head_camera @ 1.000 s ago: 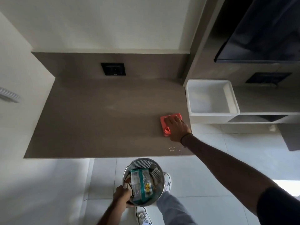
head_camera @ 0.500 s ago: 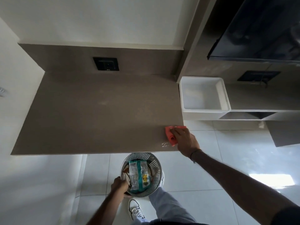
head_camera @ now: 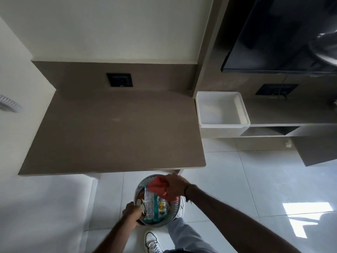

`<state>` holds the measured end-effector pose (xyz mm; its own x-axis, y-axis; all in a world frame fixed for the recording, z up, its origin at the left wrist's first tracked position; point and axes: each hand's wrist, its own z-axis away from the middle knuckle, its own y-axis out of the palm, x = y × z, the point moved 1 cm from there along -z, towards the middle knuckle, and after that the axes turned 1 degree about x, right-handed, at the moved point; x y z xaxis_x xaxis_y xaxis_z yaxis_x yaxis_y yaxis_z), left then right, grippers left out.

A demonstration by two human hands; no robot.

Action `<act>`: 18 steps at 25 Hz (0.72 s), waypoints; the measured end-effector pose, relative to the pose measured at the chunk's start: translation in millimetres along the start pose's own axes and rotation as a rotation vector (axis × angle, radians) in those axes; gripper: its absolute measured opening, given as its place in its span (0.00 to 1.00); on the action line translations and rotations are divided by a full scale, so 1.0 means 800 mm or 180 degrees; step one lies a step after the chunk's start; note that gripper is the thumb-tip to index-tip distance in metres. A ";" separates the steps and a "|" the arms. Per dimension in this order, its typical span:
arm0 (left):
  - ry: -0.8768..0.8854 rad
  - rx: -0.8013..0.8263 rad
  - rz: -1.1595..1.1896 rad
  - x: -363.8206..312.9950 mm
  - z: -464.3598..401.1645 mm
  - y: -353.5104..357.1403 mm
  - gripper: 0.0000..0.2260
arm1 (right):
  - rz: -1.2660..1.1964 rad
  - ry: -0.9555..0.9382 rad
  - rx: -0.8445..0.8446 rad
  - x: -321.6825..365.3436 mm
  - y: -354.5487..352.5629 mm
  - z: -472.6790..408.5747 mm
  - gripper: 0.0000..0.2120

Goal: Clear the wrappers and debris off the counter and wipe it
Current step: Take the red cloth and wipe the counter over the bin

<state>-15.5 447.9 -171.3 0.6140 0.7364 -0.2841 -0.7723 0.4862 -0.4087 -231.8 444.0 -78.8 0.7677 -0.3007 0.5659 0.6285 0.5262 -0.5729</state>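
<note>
Right hand (head_camera: 174,187) is closed around a bunched red cloth (head_camera: 157,185), holding it directly over the mouth of the metal bin (head_camera: 176,209). Left hand (head_camera: 132,212) is clamped on the bin's near-left rim, keeping it lifted just below and in front of the worktop (head_camera: 113,132) edge.

Step in hand, as I read it: shaking swept crumbs off the cloth into the bin. To do it well:
- keep the cloth low, inside the rim line, so debris falls in rather than on the floor tiles (head_camera: 246,179)
- keep the left grip firm; the bin is held from one side only, so it can tip towards the right hand
- flick or rub the folds open; a bunched cloth traps crumbs
- don't let go unless the cloth is meant to be binned

Wrappers (head_camera: 155,207) are already in the bin, under and just nearer the body than the right hand: one clear-and-teal packet with a yellow print lies on top, and something darker shows to its left, too small to tell.

Worktop, beyond both hands, looks bare: brown matte surface, no wrappers visible. A faint pale smudge sits mid-surface; can't tell if it's residue or glare, worth one more pass. White tub (head_camera: 222,110) sits off the far-right end and looks empty.
</note>
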 end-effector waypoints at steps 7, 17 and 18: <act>0.0210 -0.0191 -0.0217 0.000 0.005 -0.013 0.21 | -0.1784 0.0706 -0.0644 -0.036 -0.057 0.014 0.21; 0.0092 -0.0144 0.0127 0.003 0.001 -0.024 0.21 | -0.3177 0.1442 -0.0589 -0.075 -0.156 -0.002 0.12; 0.0067 -0.0124 0.0139 0.003 0.000 -0.023 0.21 | -0.3148 0.1365 -0.0471 -0.069 -0.145 -0.011 0.12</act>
<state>0.2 440.3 -164.4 0.5834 0.7463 -0.3204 -0.7918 0.4348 -0.4290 -346.0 392.1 -48.9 -0.1244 -0.8063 0.5783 0.9792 -0.1939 -0.0596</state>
